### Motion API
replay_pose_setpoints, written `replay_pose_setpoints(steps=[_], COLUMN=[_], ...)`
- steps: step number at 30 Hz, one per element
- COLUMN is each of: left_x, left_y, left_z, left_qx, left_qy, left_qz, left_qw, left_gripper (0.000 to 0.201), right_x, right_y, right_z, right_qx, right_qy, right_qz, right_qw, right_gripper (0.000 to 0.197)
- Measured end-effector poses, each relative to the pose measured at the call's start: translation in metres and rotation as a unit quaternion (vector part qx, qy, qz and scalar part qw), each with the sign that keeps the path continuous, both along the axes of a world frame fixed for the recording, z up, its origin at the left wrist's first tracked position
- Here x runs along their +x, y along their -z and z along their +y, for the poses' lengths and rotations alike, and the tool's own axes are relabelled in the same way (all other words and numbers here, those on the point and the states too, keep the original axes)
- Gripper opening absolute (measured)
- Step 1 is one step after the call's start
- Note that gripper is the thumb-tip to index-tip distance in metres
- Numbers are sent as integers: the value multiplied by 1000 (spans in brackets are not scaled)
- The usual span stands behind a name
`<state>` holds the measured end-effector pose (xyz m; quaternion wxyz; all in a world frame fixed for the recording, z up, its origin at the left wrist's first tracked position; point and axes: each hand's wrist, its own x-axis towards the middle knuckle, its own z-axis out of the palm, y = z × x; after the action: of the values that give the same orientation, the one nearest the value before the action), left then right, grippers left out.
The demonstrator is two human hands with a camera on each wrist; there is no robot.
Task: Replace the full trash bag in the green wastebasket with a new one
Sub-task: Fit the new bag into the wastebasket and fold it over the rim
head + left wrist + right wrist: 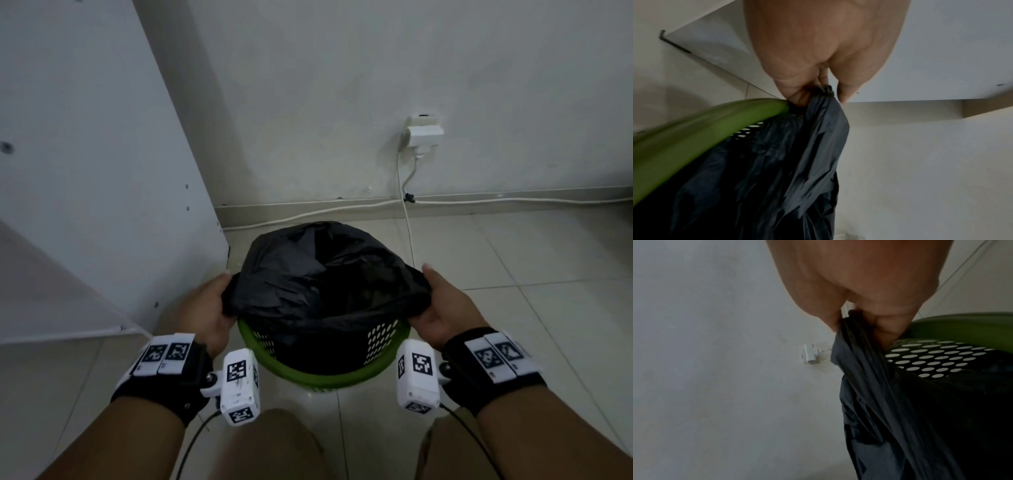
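A green perforated wastebasket (318, 378) stands on the tiled floor in front of me, with a black trash bag (322, 284) spread over its mouth. My left hand (209, 308) grips the bag's bunched left edge at the rim. My right hand (442, 308) grips the bunched right edge. In the left wrist view the left hand (813, 91) pinches the black bag (789, 170) just above the green rim (701, 129). In the right wrist view the right hand (863, 321) pinches the black plastic (900, 402) beside the basket's perforated wall (931, 360).
A white cabinet panel (102, 171) stands close on the left. The wall (342, 102) behind carries a socket with a white charger (423, 135), and its white cables (407, 222) run along the floor near the basket. Tiled floor (548, 308) lies to the right.
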<state>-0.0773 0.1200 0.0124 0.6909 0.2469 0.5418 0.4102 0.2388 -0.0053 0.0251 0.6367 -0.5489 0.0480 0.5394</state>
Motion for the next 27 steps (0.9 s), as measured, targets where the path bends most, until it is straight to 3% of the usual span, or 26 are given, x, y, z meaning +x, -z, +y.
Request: replay_pose_setpoints(steps=[6,10,12,16,20,24,27], left_x=[-9,-17,-16,0,21,35,34], left_y=[-1,2,2,2,3,3,4], left_z=[-26,-35,-35,-33,-32,-29,-25], left_qx=[-12,18,41,96,133,146,123], left_qy=[94,125,118,64,-2,-43,-63], left_qz=[70,28,0,-24,-40,-10,-27], left_qw=[993,992,992,993,990,988,990], left_gripper=[14,23,32,21,27,31,34], right_x=[-14,-13,-13,-15,-24,-26,-23], right_y=[-12,-9,-8,-7,-10,-9,-2], right_z=[-19,-33,-35,-28,-20,-13,-12], right_qx=[-77,-86,-65,-15,52,98,116], right_qy=[-122,-147,-128,-52,-8,34,71], right_qz=[-118,-210,-209,-184,-162,-156,-81], right_qw=[983,963,967,982,985,982,987], right_gripper=[34,23,21,16,7,11,22])
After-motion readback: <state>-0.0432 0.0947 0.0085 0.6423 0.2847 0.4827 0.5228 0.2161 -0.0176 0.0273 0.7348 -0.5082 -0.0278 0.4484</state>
